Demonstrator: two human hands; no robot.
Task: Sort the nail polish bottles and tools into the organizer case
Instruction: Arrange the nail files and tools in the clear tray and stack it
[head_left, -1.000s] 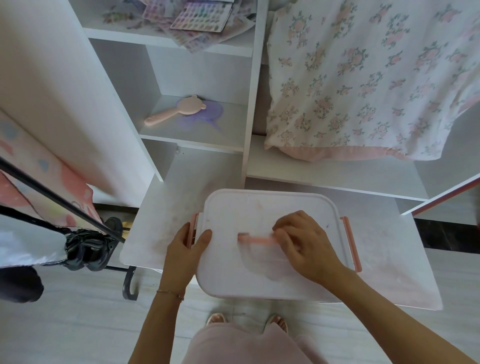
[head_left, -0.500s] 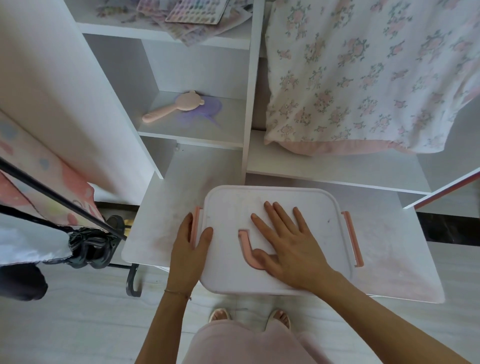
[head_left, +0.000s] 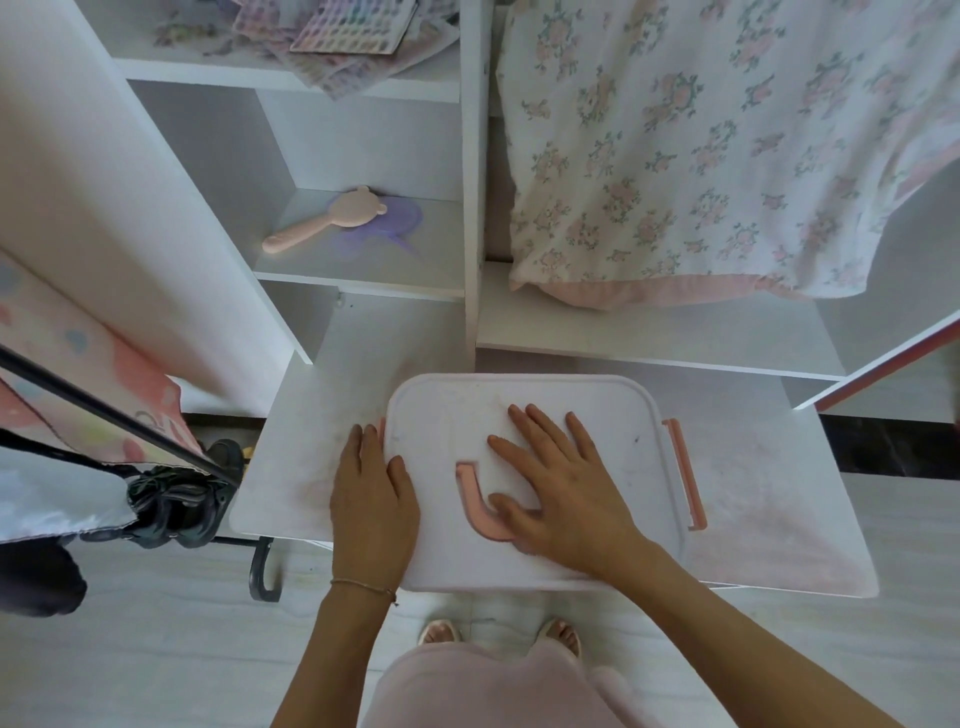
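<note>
The white organizer case (head_left: 613, 415) lies flat and closed on the low white shelf (head_left: 779, 499), its front edge jutting past the shelf. A pink handle (head_left: 475, 506) lies folded on the lid and a pink latch (head_left: 685, 473) shows on the right side. My right hand (head_left: 563, 486) presses flat on the lid, fingers spread, palm over part of the handle. My left hand (head_left: 371, 493) rests against the case's left edge, thumb on the lid, covering the left latch. No nail polish bottles or tools are visible.
A pink bear-shaped hairbrush (head_left: 322, 221) lies on a purple item on the upper shelf. Sticker sheets (head_left: 348, 36) sit on the top shelf. A floral cloth (head_left: 701, 145) hangs at the right. A black stand with dark shoes (head_left: 182, 499) is at the left.
My right hand let go of the pink handle, which dropped flat, and spread open on the lid. My left hand stayed at the case's left edge.
</note>
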